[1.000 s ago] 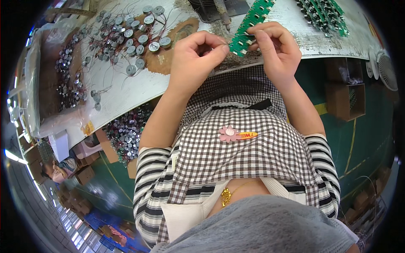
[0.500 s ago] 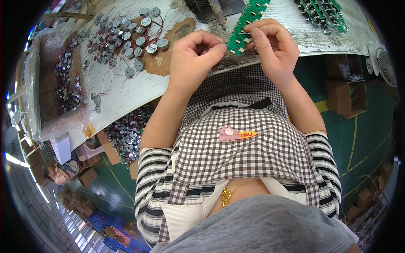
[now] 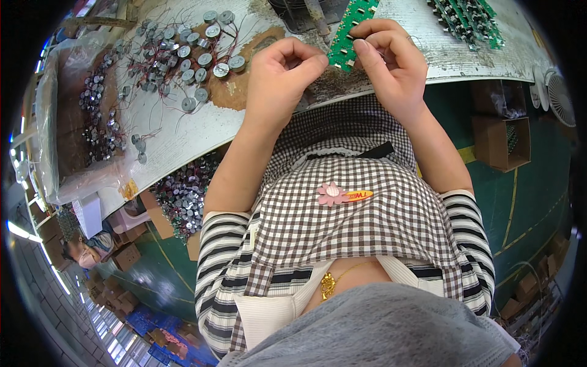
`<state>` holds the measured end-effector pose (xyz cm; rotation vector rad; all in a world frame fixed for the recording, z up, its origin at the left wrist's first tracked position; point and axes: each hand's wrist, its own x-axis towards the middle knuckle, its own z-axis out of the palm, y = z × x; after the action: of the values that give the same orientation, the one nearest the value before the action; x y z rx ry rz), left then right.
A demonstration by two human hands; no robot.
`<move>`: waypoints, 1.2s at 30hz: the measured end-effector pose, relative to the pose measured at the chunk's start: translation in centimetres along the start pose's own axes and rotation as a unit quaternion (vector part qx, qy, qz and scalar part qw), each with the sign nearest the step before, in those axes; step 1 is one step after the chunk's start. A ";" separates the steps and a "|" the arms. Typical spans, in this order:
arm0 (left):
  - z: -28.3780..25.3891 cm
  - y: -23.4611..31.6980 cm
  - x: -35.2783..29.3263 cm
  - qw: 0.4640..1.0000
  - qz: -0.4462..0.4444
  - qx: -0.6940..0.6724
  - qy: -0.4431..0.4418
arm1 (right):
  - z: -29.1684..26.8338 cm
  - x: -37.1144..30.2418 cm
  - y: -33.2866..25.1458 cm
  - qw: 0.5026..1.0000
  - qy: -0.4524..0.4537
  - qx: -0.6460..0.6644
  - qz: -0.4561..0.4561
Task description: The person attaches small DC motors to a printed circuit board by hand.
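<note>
A long green circuit board [image 3: 347, 38] with small pale connectors lies slanted at the table's near edge, its far end cut off by the picture. My left hand [image 3: 278, 76] is closed, thumb and forefinger pinched at the board's near left edge. On the board's right side is my right hand [image 3: 394, 70], with curled fingers and its thumb close to the forefinger at the connectors. Thin wire shows by the right fingers, but what lies between their tips is hidden.
Many small round metal motors [image 3: 205, 59] with red wires lie at the left, beside a plastic-lined tray [image 3: 67, 134]. More green boards [image 3: 468, 24] are stacked at the far right. A dark metal fixture [image 3: 306, 13] stands behind the board. Below the table's right side is a cardboard box [image 3: 498, 144].
The board has shifted slightly away from me and left. My right hand has moved a little up and left along it, and my left hand stays at its edge.
</note>
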<state>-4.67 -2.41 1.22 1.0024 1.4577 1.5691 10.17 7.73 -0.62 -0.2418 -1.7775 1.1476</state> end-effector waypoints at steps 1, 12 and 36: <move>-0.1 0.0 0.0 1.000 -0.001 -0.006 -0.001 | 0.1 0.1 -0.1 1.000 0.003 0.014 0.006; -8.5 3.5 2.0 0.841 0.285 0.371 0.270 | 0.0 -1.0 0.6 0.997 0.051 0.026 0.057; -10.0 4.9 3.7 0.892 0.316 -0.054 0.319 | 0.0 -1.1 1.3 0.997 0.052 0.024 0.049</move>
<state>-15.40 -3.32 5.85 0.9952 1.5001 2.6166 10.28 7.75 -2.29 -0.3573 -1.6590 1.2243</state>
